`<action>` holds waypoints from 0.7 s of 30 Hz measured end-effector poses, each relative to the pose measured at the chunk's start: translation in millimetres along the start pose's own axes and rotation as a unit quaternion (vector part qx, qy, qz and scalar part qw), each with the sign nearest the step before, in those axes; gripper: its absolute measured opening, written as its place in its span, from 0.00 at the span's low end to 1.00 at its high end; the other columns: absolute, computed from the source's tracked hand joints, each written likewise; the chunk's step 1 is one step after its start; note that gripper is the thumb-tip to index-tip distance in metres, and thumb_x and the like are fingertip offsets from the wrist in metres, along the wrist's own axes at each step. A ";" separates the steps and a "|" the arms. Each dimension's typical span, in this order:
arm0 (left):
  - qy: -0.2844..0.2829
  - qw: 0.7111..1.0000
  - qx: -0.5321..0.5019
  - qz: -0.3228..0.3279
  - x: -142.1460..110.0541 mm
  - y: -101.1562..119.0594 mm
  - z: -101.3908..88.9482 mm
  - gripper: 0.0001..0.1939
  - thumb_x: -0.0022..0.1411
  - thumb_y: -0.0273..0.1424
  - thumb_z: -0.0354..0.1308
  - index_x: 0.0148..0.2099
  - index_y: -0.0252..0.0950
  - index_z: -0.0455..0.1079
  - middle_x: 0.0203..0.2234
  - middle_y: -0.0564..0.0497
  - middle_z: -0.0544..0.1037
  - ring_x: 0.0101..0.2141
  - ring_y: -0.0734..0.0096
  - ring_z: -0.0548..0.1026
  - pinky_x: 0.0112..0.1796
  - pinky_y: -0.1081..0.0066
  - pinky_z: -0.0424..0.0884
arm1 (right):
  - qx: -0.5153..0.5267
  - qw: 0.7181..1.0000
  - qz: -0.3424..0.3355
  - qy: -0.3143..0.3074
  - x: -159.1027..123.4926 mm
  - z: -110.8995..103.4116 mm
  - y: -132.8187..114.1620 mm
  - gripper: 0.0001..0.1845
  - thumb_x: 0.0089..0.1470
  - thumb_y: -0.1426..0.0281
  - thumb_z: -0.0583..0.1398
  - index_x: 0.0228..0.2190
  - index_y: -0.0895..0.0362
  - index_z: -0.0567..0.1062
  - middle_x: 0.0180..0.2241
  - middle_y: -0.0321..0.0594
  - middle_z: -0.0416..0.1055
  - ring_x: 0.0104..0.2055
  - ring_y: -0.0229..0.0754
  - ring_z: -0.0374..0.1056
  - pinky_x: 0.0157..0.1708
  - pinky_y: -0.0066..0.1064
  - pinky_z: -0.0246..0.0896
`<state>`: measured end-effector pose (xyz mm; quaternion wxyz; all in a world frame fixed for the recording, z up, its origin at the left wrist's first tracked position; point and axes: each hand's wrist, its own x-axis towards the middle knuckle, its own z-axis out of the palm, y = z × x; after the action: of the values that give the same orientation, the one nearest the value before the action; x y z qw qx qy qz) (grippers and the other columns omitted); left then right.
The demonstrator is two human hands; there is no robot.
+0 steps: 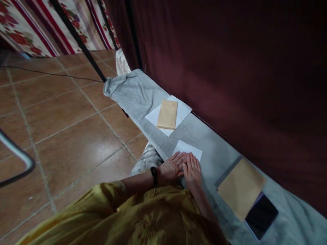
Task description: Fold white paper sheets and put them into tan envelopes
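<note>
A folded-looking piece of white paper (188, 147) lies on the grey cloth right in front of my body. My left hand (173, 166), below a black wristband, rests on its near left part with the fingers stretched out. Beside it, my right hand (192, 170) lies flat on the near right part, its fingers straight and close together. The two hands touch or overlap at the thumbs. They cover the paper's near edge, so I cannot see any fold beneath them.
Farther along the cloth-covered bench (135, 90), a stack of brown envelopes (168, 114) sits on a white sheet (183, 109). At the right lie brown paper (240, 190) and a dark-screened phone (262, 215). A maroon curtain (217, 68) borders the bench; black poles stand at its far end.
</note>
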<state>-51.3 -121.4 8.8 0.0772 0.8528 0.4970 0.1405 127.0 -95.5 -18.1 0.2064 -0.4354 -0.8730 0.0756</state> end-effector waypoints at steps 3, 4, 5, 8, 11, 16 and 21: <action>-0.012 1.000 -0.019 0.006 -1.6 -1.0 -5.8 0.31 0.74 0.41 0.48 0.71 0.28 0.55 0.70 0.37 0.60 0.70 0.59 0.55 0.69 0.57 0.51 | -0.019 1.000 -0.020 0.013 -2.6 0.3 0.6 0.32 0.73 0.62 0.43 0.72 0.62 0.45 0.71 0.56 0.51 0.73 0.53 0.49 0.67 0.55 0.51; -0.014 1.000 -0.023 0.002 -1.6 -1.6 -8.0 0.30 0.73 0.38 0.47 0.71 0.28 0.57 0.69 0.38 0.62 0.69 0.60 0.57 0.69 0.57 0.52 | -0.027 0.999 -0.026 0.017 -3.2 0.2 0.7 0.32 0.73 0.63 0.43 0.72 0.63 0.46 0.71 0.56 0.51 0.73 0.53 0.49 0.67 0.54 0.51; -0.016 1.000 -0.026 -0.004 -1.2 -2.2 -10.0 0.28 0.73 0.37 0.47 0.70 0.28 0.59 0.68 0.38 0.64 0.68 0.60 0.60 0.69 0.58 0.53 | -0.035 0.999 -0.029 0.020 -3.7 0.2 0.7 0.32 0.73 0.64 0.44 0.72 0.63 0.47 0.71 0.56 0.51 0.73 0.53 0.49 0.68 0.53 0.50; -0.011 0.999 -0.031 -0.026 2.6 -4.4 -13.0 0.26 0.74 0.36 0.45 0.67 0.29 0.63 0.65 0.38 0.68 0.67 0.60 0.63 0.67 0.60 0.57 | -0.054 0.998 -0.030 0.016 -4.7 0.0 0.4 0.30 0.73 0.65 0.44 0.71 0.62 0.51 0.71 0.54 0.52 0.73 0.52 0.49 0.69 0.52 0.48; 0.010 0.999 -0.027 -0.045 8.1 -8.5 -9.4 0.29 0.75 0.41 0.43 0.70 0.29 0.58 0.68 0.38 0.64 0.69 0.60 0.58 0.68 0.59 0.55 | -0.064 0.997 -0.034 0.002 -5.7 -0.7 -0.1 0.30 0.72 0.65 0.44 0.70 0.61 0.55 0.71 0.53 0.53 0.72 0.52 0.50 0.69 0.52 0.46; 0.022 0.999 -0.006 -0.038 13.2 -19.5 3.0 0.41 0.71 0.56 0.43 0.72 0.29 0.52 0.71 0.35 0.55 0.72 0.55 0.50 0.69 0.53 0.45 | -0.076 0.996 -0.047 -0.016 -9.8 -4.9 -0.6 0.28 0.71 0.68 0.46 0.68 0.63 0.60 0.68 0.51 0.59 0.72 0.51 0.49 0.70 0.51 0.44; 0.014 0.999 0.006 -0.033 16.8 -22.4 5.4 0.45 0.70 0.59 0.41 0.73 0.29 0.51 0.72 0.35 0.53 0.72 0.53 0.49 0.69 0.53 0.42 | -0.077 0.994 -0.064 -0.030 -17.4 -9.1 0.0 0.27 0.71 0.65 0.48 0.66 0.62 0.64 0.68 0.51 0.59 0.72 0.52 0.50 0.69 0.52 0.44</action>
<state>-60.2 -95.7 0.3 0.0691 0.8345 0.5266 0.1470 140.2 -109.8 -15.0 0.1503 -0.3905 -0.9082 0.0075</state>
